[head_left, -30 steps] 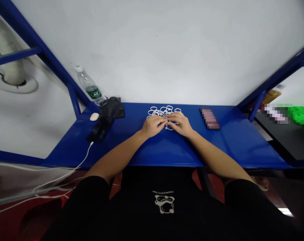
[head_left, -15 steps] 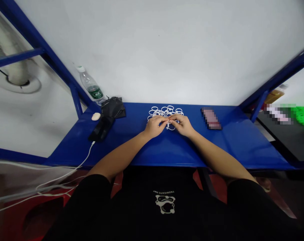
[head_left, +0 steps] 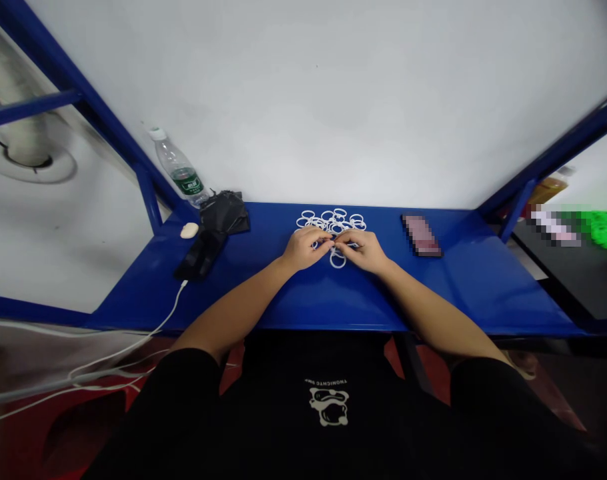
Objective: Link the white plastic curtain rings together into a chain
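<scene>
Several white plastic rings (head_left: 333, 219) lie in a loose pile on the blue table (head_left: 293, 293), near its back edge. My left hand (head_left: 306, 247) and my right hand (head_left: 363, 249) meet just in front of the pile, fingertips pinched together. Between them they hold a white ring (head_left: 337, 259), which hangs below the fingertips. Both hands rest close to the table top.
A clear water bottle (head_left: 179, 171) stands at the back left beside a black crumpled cloth (head_left: 224, 212). A small white oval object (head_left: 189, 230) and a dark phone (head_left: 199, 255) with a white cable lie left. Another phone (head_left: 421, 235) lies right. Blue frame bars rise at both sides.
Both hands have drawn slightly toward me from the pile, and a white ring now hangs between the pinched fingertips.
</scene>
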Motion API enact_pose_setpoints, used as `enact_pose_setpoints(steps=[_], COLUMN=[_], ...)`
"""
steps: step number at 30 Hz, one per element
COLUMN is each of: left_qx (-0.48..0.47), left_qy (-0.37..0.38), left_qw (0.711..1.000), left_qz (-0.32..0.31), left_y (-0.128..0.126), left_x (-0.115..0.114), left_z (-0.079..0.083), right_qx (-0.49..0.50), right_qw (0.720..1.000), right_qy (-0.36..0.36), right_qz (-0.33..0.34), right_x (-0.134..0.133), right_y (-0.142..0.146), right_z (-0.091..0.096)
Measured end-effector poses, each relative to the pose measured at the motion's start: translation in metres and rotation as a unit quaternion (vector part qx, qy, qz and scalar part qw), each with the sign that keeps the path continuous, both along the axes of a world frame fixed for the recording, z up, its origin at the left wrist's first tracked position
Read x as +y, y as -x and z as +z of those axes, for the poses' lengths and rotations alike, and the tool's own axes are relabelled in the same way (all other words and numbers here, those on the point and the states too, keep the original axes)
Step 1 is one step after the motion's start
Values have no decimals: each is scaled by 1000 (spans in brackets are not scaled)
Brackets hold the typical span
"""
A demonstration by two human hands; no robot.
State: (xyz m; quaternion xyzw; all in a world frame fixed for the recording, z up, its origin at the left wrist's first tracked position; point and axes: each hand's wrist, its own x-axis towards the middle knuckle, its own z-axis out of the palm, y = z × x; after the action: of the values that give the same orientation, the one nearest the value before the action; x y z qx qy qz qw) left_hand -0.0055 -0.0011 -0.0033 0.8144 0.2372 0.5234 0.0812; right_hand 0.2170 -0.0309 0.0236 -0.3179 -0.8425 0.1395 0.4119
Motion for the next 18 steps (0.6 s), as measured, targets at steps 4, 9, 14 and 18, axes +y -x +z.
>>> enact_pose_setpoints(steps=[4,9,14,18], left_qx=[4,103,173,198], left_qy=[20,61,78,73], left_qw=[999,992,981,977], left_qz=[40,46,50,10], left_y=[8,6,5,9], left_x=[11,19,20,28], left_z=[-4,-17,-27,-27], right_qx=[-93,-174,-216,-228], right_qw=[995,985,976,972], right_qy=[-8,10,32,45], right_qz=[40,-5,15,25], right_x=[-1,7,14,17], right_y=[-1,-12,-19,-17], right_z=[0,-2,-6,-12])
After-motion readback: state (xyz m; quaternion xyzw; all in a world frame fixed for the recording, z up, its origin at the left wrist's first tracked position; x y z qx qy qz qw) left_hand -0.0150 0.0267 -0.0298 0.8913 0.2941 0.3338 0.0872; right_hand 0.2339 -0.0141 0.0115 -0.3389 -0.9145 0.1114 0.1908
